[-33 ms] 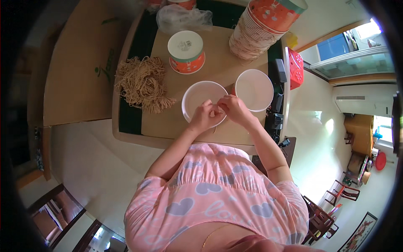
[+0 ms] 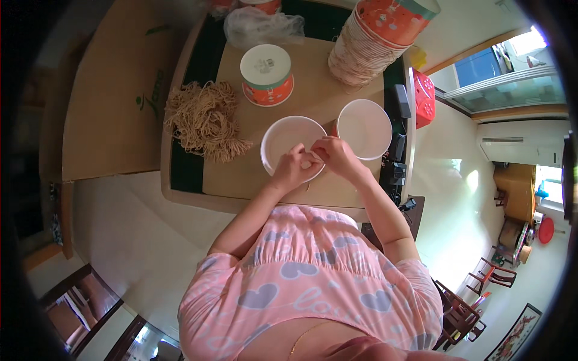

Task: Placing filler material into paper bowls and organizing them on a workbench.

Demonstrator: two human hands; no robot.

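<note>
Over the right rim of a white-lined paper bucket (image 2: 280, 139), my left hand (image 2: 293, 167) and my right hand (image 2: 335, 156) meet with fingertips pinched together. A short tan end of twine (image 2: 309, 186) hangs below my left hand, whose fingers are curled. What the right fingertips pinch is too small to make out. Beside my right hand stands a second open bucket (image 2: 365, 129), white inside with a red outer wall. To the left lies a loose heap of tan twine (image 2: 205, 120). An upside-down bucket (image 2: 265, 69), red and green with a white base, sits farther back.
A tall leaning stack of nested buckets (image 2: 373, 45) stands at the back right. Clear plastic wrap (image 2: 259, 27) lies at the back. Black power adapters (image 2: 395, 173) line the table's right edge. A large cardboard box (image 2: 114, 102) is on the left, a red plastic stool (image 2: 424, 99) on the right.
The left fingers have shifted very slightly at the pinch. Everything else stays in place.
</note>
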